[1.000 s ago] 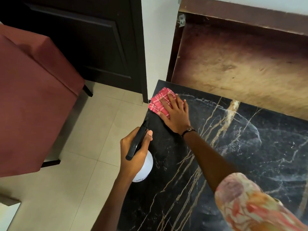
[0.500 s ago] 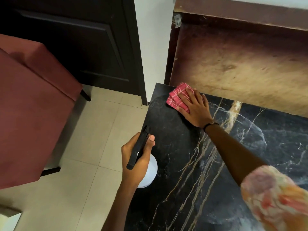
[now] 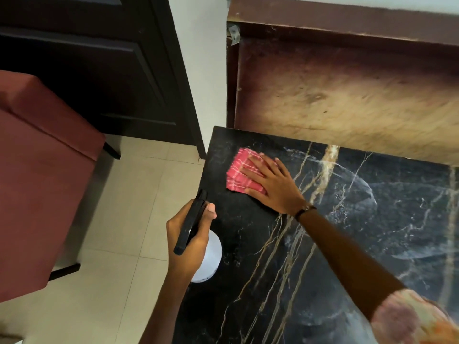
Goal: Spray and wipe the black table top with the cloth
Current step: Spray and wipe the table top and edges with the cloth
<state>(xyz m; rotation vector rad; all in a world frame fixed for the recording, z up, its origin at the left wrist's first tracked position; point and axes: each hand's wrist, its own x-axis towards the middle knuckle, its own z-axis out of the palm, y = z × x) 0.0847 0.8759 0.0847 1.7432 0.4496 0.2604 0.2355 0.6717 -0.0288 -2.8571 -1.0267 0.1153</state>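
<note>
Pink cloth (image 3: 242, 173) is pressed flat under straight right hand (image 3: 272, 186) fingers near black table top (image 3: 372, 219) far-left corner. Spray bottle (image 3: 207, 256) is gripped by curled left hand (image 3: 188, 240). Cloth could be pushed off the edge; corner may be missed.

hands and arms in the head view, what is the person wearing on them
The right hand has a thin dark band at the wrist, and a floral sleeve in pink, orange and cream covers the upper arm. The left hand and forearm are bare, with nothing worn in view.
</note>
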